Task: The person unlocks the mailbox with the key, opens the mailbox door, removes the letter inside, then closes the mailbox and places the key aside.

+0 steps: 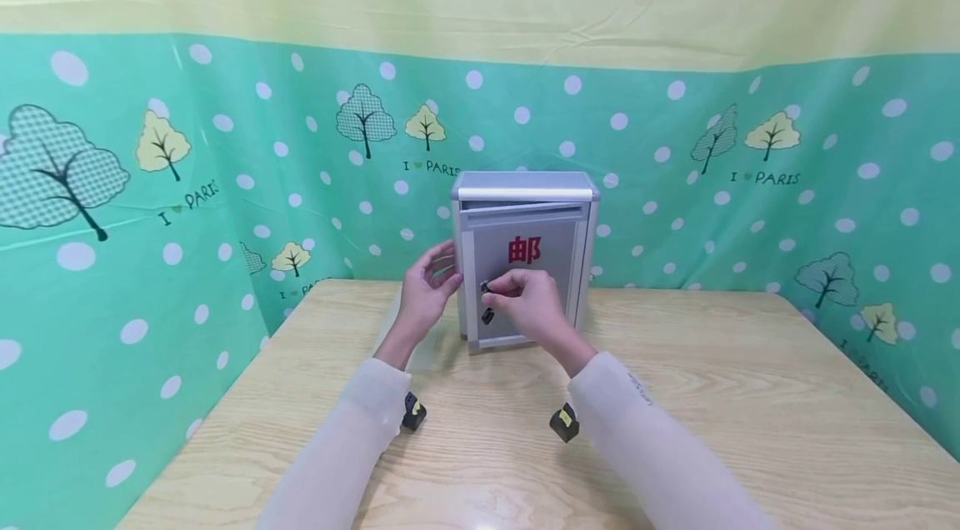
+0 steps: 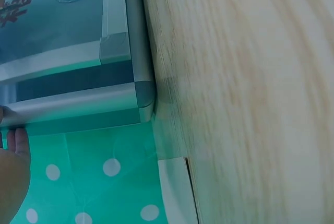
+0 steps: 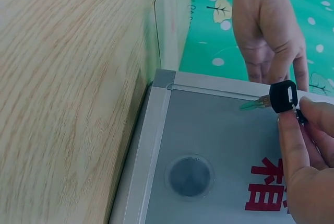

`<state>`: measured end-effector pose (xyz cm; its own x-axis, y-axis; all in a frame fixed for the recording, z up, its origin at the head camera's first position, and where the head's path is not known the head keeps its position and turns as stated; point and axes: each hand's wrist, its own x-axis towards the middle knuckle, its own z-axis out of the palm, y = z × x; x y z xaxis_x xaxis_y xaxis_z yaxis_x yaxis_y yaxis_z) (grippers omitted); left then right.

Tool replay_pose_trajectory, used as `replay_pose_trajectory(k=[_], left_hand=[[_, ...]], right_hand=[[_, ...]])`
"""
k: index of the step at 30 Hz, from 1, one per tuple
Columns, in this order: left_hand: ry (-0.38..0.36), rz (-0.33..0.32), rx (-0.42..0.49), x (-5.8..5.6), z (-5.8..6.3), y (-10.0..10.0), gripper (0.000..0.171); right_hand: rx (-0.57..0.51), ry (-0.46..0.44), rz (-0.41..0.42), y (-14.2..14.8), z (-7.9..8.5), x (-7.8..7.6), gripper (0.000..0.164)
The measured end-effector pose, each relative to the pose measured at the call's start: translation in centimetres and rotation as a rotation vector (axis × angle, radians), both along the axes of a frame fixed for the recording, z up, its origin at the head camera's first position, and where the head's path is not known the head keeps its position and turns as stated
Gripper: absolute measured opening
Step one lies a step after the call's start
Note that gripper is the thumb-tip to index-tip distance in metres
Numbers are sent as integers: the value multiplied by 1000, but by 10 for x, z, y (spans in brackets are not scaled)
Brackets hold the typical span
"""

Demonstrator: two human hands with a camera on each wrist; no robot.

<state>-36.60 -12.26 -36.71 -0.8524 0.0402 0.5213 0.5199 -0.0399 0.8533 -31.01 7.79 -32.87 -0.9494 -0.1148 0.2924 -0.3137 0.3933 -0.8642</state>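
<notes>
A silver metal mailbox with red characters stands upright on the table, its front facing me. My right hand pinches a small black-headed key at the left side of the door. A second key with a black head hangs beside it, its blade pointing away from the fingers. The lock itself is hidden behind the fingers. My left hand touches the box's left side with fairly straight fingers, the thumb near the front edge. In the left wrist view, only part of the left hand shows.
A pale flat sheet lies on the wooden table left of the mailbox. Behind the table hangs a green and yellow curtain with dots and trees. The door has a round window low down.
</notes>
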Motion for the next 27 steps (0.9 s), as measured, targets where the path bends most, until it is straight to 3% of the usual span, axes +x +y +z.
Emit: replay_pose_trajectory(k=[27], left_hand=[[3, 8, 19, 0, 0, 1, 57]], right_hand=[[-33, 33, -106, -19, 0, -10, 13]])
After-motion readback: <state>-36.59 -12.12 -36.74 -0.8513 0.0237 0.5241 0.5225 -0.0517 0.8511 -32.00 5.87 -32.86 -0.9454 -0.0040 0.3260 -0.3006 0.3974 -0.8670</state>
